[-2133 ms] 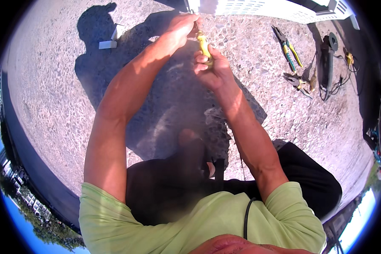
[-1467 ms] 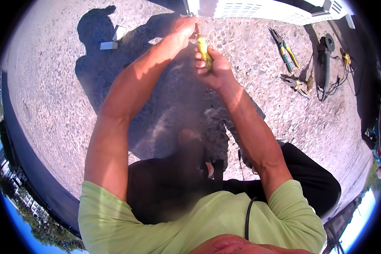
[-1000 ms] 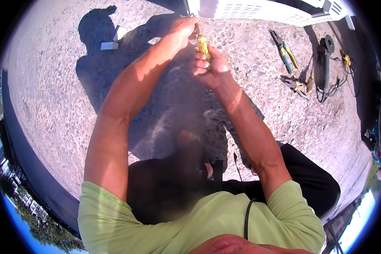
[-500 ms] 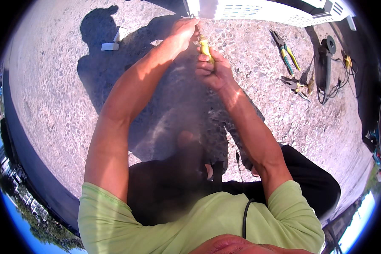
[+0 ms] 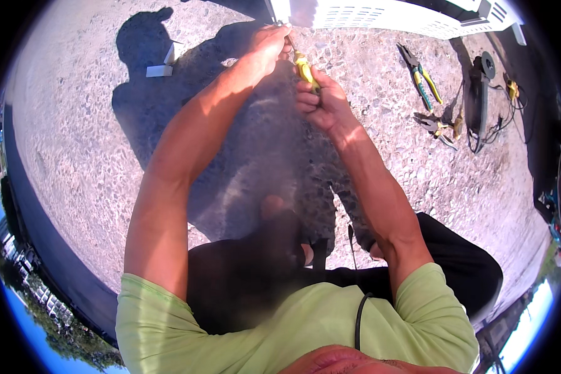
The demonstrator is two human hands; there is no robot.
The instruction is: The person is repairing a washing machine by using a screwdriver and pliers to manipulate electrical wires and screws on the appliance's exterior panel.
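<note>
The right hand (image 5: 324, 107) grips the yellow screwdriver (image 5: 304, 68) beside the vented white panel (image 5: 405, 20); the left hand (image 5: 270, 48) surrounds its tip (whether pinching anything, I cannot tell). Best keep the shaft aligned, pressing steadily through each turn.

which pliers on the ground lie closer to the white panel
The upper pliers, with teal-and-yellow handles; the lower pliers lie farther from the white panel.

Outdoors: rough, sunlit ground (image 5: 430, 177) spreads beneath the right grip (image 5: 321, 100), a sharp shadow (image 5: 144, 103) falls to its left, and farther left show trees (image 5: 75, 343) and blue sky (image 5: 30, 333).
</note>
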